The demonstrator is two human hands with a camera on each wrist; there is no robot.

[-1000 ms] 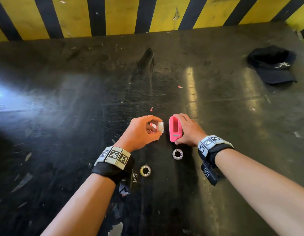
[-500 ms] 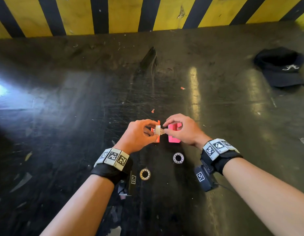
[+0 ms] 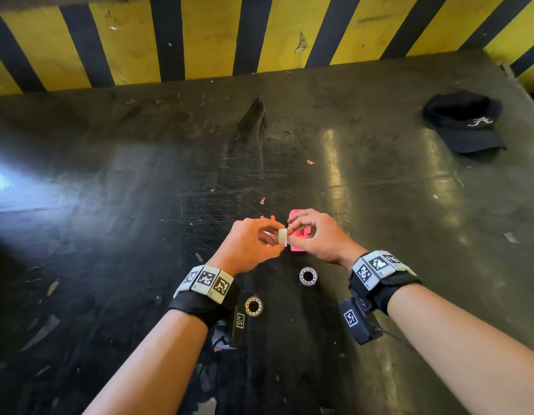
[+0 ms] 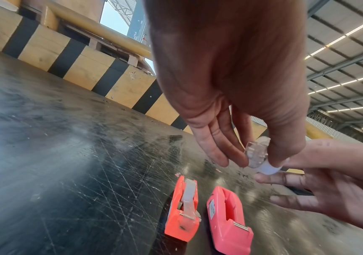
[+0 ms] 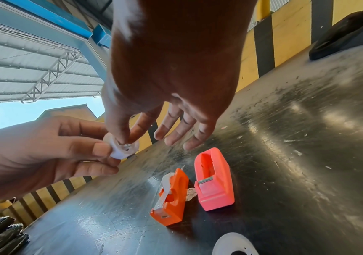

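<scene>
Okay, left hand (image 3: 250, 244) and right hand (image 3: 319, 238) meet above the table (image 3: 110, 205), sharing one small white tape roll (image 3: 282, 237). The left pinches its rim between thumb and fingers. The right pinches the clear hub (image 4: 255, 151) with thumb and index, other fingers spread. Roll is in the air, over the empty pink dispenser (image 5: 214, 181). Loaded orange dispenser (image 5: 171, 196) sits beside it. Two loose rings (image 3: 308, 276) lie nearer the person. Black cap (image 3: 464, 122) far right.
</scene>
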